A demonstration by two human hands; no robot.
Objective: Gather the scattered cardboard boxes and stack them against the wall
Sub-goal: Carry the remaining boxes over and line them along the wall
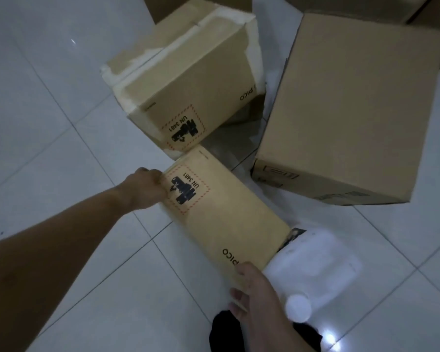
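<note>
A small tan cardboard box (229,214) printed with "PICO" and a "UN 3481" label lies tilted in the middle of the view. My left hand (148,186) grips its far left corner, fingers curled over the edge. My right hand (254,290) holds its near end, with the fingers wrapped round the edge. A second PICO box (188,80) with torn white tape sits just beyond, its corner touching the held one. A large plain cardboard box (351,107) stands on the floor to the right.
White tiled floor (61,148) spreads to the left. A white plastic jug with a round cap (313,270) lies at the held box's near right end. More cardboard shows along the top edge (366,6). Dark clothing (229,331) is at the bottom.
</note>
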